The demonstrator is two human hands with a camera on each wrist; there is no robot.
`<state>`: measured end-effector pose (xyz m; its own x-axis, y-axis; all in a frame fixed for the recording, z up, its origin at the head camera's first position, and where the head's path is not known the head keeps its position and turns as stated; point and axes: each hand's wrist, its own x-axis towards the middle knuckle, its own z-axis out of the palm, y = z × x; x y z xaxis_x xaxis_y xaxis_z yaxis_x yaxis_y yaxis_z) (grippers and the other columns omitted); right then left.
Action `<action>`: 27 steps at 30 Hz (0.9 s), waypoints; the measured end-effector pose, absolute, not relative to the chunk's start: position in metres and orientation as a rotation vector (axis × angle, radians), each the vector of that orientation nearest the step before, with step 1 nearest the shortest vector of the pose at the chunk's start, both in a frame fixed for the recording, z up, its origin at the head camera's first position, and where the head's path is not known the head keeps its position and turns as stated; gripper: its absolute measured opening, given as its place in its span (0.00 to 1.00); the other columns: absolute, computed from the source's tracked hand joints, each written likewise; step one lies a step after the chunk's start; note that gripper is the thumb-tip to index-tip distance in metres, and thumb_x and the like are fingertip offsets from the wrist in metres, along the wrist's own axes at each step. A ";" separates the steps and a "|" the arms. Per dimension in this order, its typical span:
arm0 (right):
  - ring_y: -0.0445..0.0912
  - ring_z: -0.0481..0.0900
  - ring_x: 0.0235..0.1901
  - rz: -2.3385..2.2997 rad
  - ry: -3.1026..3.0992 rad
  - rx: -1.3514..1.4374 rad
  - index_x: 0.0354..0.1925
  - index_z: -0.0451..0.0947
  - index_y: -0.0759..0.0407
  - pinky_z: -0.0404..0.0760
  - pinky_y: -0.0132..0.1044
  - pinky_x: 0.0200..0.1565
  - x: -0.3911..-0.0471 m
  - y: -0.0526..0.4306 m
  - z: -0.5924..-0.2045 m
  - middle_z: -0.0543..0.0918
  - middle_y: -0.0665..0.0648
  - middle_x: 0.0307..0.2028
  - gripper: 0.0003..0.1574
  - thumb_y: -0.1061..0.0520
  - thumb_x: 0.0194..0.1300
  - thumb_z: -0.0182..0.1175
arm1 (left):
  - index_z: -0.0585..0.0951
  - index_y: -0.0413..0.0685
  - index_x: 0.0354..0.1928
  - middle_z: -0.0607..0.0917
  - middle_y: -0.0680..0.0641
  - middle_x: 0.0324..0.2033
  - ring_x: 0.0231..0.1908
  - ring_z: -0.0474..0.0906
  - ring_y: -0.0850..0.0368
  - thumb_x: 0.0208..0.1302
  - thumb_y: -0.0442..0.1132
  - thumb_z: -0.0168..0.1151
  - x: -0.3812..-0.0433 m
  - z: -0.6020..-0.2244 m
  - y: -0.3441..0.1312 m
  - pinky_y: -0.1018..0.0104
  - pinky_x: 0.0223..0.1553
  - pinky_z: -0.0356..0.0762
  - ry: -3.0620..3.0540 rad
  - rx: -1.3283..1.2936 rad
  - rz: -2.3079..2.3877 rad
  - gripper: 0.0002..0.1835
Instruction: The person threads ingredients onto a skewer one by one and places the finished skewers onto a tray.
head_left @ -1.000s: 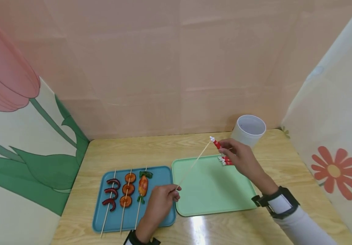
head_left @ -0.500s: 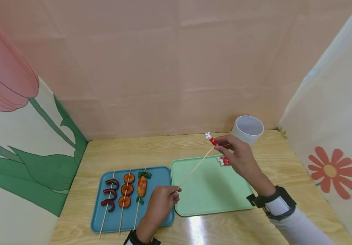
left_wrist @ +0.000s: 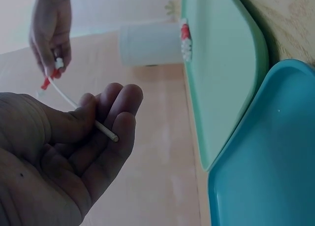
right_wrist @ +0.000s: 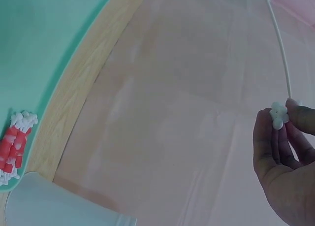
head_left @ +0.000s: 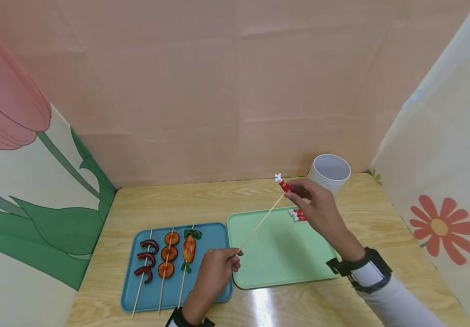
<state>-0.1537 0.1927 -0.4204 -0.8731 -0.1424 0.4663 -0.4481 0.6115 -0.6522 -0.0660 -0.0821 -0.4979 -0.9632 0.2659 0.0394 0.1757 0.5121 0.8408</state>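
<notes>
In the head view my left hand [head_left: 216, 272] pinches the lower end of a thin wooden skewer [head_left: 261, 222] between thumb and fingers; its blunt tip [left_wrist: 114, 137] sticks out past them in the left wrist view. The skewer slants up to my right hand [head_left: 320, 206]. There, my right thumb and fingers pinch a small red piece with knobbly white ends [head_left: 282, 183], held above the back of the green tray [head_left: 279, 259]. Whether the skewer runs through the piece is hidden by my fingers. Similar red-and-white pieces [right_wrist: 15, 145] lie in the tray's back right corner.
Left of the green tray sits a blue tray [head_left: 150, 297]. It bears skewers of curled dark-red sausages [head_left: 146, 259], round orange-brown slices [head_left: 169, 253], and a glazed orange piece [head_left: 190, 249] between green bits. A white cup [head_left: 329, 177] stands behind my right hand.
The right hand has moved slightly left and up with the red-and-white piece, bringing it against the skewer's upper end, where a gap showed beforehand. The left hand holds nearly still.
</notes>
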 end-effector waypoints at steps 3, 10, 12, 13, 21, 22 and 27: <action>0.36 0.83 0.39 1.176 -2.485 0.445 0.53 0.82 0.60 0.78 0.15 0.45 -0.153 0.192 -0.419 0.88 0.55 0.43 0.19 0.63 0.64 0.70 | 0.89 0.37 0.47 0.91 0.48 0.33 0.26 0.85 0.66 0.69 0.27 0.62 -0.066 -0.499 -0.081 0.82 0.27 0.79 2.672 0.401 1.444 0.10; 0.34 0.82 0.40 1.192 -2.493 0.421 0.52 0.81 0.59 0.78 0.15 0.45 -0.150 0.192 -0.420 0.87 0.54 0.43 0.16 0.60 0.67 0.69 | 0.89 0.37 0.46 0.91 0.49 0.32 0.26 0.84 0.67 0.68 0.24 0.62 -0.066 -0.500 -0.079 0.82 0.26 0.78 2.682 0.398 1.439 0.11; 0.36 0.82 0.39 1.164 -2.464 0.439 0.52 0.82 0.60 0.78 0.15 0.45 -0.149 0.192 -0.421 0.87 0.53 0.42 0.16 0.62 0.65 0.70 | 0.89 0.37 0.46 0.91 0.49 0.32 0.25 0.83 0.67 0.67 0.24 0.62 -0.065 -0.500 -0.078 0.82 0.26 0.78 2.677 0.396 1.441 0.11; 0.37 0.82 0.39 1.140 -2.448 0.454 0.51 0.82 0.60 0.78 0.15 0.46 -0.149 0.192 -0.422 0.87 0.53 0.42 0.17 0.63 0.64 0.70 | 0.89 0.36 0.46 0.91 0.49 0.32 0.25 0.83 0.68 0.67 0.24 0.62 -0.065 -0.500 -0.078 0.82 0.26 0.78 2.673 0.396 1.444 0.11; 0.45 0.83 0.38 0.745 -2.314 0.641 0.47 0.86 0.60 0.76 0.15 0.44 -0.146 0.187 -0.427 0.85 0.53 0.37 0.19 0.67 0.56 0.75 | 0.88 0.35 0.47 0.91 0.46 0.33 0.26 0.84 0.66 0.68 0.23 0.61 -0.061 -0.497 -0.075 0.80 0.26 0.81 2.578 0.403 1.550 0.11; 0.45 0.82 0.37 0.707 -2.305 0.657 0.47 0.86 0.61 0.76 0.17 0.42 -0.145 0.186 -0.427 0.84 0.54 0.37 0.19 0.66 0.55 0.76 | 0.88 0.35 0.47 0.91 0.46 0.33 0.26 0.84 0.67 0.68 0.23 0.61 -0.060 -0.496 -0.074 0.80 0.25 0.80 2.576 0.407 1.557 0.11; 0.44 0.79 0.34 0.639 -2.283 0.732 0.48 0.87 0.62 0.79 0.31 0.34 -0.140 0.176 -0.428 0.84 0.54 0.34 0.22 0.68 0.52 0.77 | 0.89 0.36 0.45 0.90 0.47 0.31 0.25 0.82 0.69 0.69 0.24 0.61 -0.059 -0.492 -0.073 0.80 0.24 0.80 2.601 0.444 1.583 0.10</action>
<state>-0.1397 0.1764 -0.4276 -0.6339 -0.3281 0.7003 -0.6441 0.7253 -0.2432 -0.0592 -0.0728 -0.4921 -0.9563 0.2768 0.0944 0.2110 0.4295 0.8781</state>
